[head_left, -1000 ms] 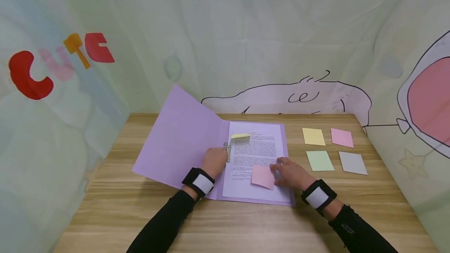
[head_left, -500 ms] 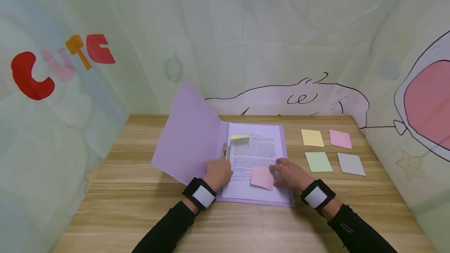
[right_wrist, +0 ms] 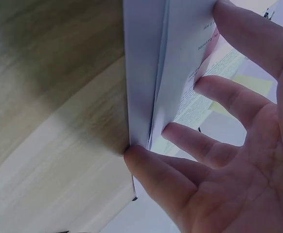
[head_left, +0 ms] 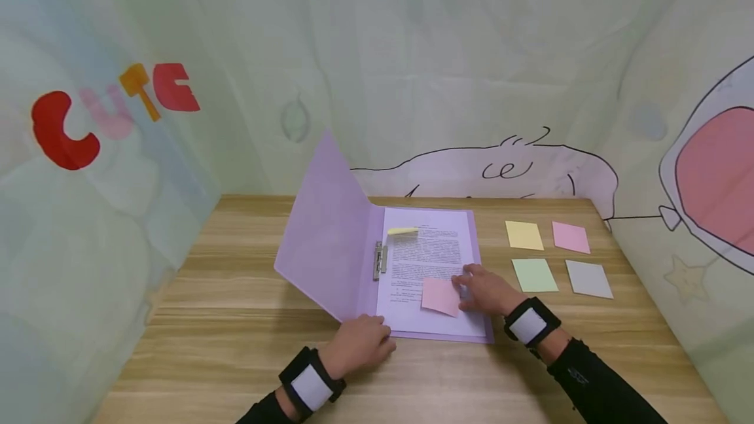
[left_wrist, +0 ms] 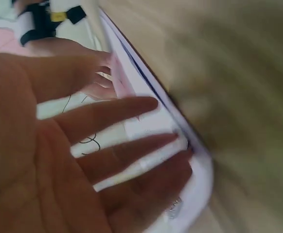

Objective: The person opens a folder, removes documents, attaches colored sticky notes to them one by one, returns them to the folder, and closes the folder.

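A lilac folder [head_left: 330, 241] lies spread on the table, its cover tilted up at the left. A metal clip [head_left: 379, 260] runs along its spine beside printed sheets [head_left: 403, 319]. On the top sheet are a yellow sticky note [head_left: 403, 231], its edge lifted, and a pink sticky note [head_left: 440, 296]. My left hand [head_left: 358, 345] is at the folder's lower edge near the spine; the left wrist view shows its fingers extended and blurred, holding nothing. My right hand [head_left: 487, 290] rests with spread fingertips on the sheets' right edge beside the pink note, one fingertip touching the folder's edge.
Loose square notes lie on the table's right side: yellow [head_left: 524, 235], pink [head_left: 571, 237], green [head_left: 535, 275] and grey-white [head_left: 590, 279]. A printed cloth [head_left: 471, 84] hangs behind the wooden table [head_left: 224, 306] and at both sides.
My left hand has left the clip and moved down toward me to the folder's lower edge. The cover has risen further upright. The right hand has stayed in place.
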Demonstrator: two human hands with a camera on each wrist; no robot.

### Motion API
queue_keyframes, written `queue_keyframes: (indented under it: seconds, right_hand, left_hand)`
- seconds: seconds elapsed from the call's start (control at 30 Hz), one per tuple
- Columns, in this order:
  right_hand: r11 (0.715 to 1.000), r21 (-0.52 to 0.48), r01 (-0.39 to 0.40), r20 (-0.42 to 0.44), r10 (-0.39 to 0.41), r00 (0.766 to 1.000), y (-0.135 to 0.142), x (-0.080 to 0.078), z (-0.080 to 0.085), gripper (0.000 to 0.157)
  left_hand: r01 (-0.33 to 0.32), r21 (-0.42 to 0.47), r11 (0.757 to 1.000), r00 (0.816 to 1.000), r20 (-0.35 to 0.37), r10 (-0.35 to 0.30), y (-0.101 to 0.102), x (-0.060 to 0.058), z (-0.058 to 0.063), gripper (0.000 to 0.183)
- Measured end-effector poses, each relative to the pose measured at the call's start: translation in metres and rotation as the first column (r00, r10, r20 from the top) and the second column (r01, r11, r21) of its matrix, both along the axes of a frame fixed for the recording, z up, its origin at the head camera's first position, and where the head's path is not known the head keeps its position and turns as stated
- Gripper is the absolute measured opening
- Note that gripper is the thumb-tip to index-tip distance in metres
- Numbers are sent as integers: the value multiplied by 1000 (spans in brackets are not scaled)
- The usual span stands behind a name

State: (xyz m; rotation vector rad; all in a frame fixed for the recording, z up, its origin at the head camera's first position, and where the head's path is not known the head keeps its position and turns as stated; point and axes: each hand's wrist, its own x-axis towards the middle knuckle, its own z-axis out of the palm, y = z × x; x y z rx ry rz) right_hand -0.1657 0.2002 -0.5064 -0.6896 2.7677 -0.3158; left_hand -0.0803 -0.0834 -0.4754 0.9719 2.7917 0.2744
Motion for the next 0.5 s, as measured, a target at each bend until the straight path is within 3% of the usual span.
queue_keyframes:
  seconds: [0.07,0.13,0.23,0.3,0.4,0.5]
  right_hand:
    - [1000,0,-7,-3,7,1000,1,-1,-1,49]
    - [1000,0,-8,0,8,1000,1,-2,0,49]
    - [1000,-5,4,21,-4,1000,2,-4,1,49]
    - [1000,-2,17,37,-17,999,3,-4,1,50]
    - [1000,-8,22,47,-22,999,5,-4,2,51]
    - [1000,-22,4,23,-3,1000,8,-4,3,50]
  left_hand:
    - [36,97,995,993,112,-47,-8,5,-1,22]
    - [24,186,982,965,251,-71,-19,8,1,25]
    - [-82,270,960,916,399,-34,-40,10,2,33]
    - [-154,266,951,909,415,31,-55,10,4,41]
    - [-236,241,941,921,364,138,-71,5,8,44]
    - [-303,267,915,932,284,225,-76,-3,11,30]
